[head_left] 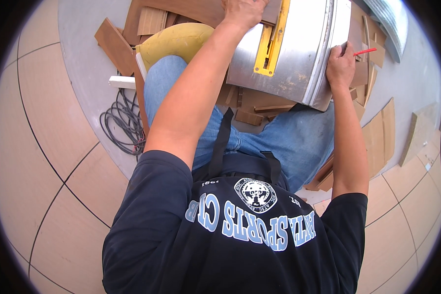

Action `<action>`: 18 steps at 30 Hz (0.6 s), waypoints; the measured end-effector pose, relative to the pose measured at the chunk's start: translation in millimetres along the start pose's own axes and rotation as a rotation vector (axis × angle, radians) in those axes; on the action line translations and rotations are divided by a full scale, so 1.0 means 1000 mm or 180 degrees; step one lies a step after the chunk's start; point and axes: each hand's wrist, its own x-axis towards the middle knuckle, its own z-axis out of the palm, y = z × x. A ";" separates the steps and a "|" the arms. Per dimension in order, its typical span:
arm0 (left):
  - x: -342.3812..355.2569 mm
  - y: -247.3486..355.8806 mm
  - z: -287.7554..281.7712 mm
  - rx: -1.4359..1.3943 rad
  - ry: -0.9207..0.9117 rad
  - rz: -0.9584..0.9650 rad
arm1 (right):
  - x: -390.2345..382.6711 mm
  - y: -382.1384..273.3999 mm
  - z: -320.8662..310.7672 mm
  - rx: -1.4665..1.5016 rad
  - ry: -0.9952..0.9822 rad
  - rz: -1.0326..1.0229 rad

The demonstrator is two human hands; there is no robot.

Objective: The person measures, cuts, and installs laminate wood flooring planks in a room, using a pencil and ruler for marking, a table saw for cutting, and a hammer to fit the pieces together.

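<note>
A silver table saw (291, 81) stands before me between my knees. A yellow insert plate (264, 66) with a slot is set in its metal top. At the top edge of the view, my left hand (244, 13) is on a flat brown wooden board (193, 9) that reaches onto the saw top; its fingertips are partly cut off. My right hand (340, 68) is closed at the right side of the saw, against the long metal fence (323, 54). A thin red pencil (365, 51) sticks out of its fingers to the right.
Brown board offcuts (115, 41) lie around and under the saw. A yellow rounded piece (174, 39) is by my left knee. A coiled black cable (120, 120) and a white block (122, 82) are at the left. More panels (379, 137) lie right, near a pale plastic sheet (392, 24).
</note>
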 end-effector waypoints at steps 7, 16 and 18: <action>-0.001 -0.001 0.002 0.0018 0.0044 0.0075 | 0.004 0.013 0.007 -0.0267 0.0226 -0.0324; -0.006 -0.010 0.006 0.0088 0.0164 0.0211 | 0.005 0.014 0.009 -0.0292 0.0260 -0.0401; -0.007 -0.010 0.005 0.0084 0.0136 0.0206 | 0.005 0.014 0.009 -0.0289 0.0249 -0.0404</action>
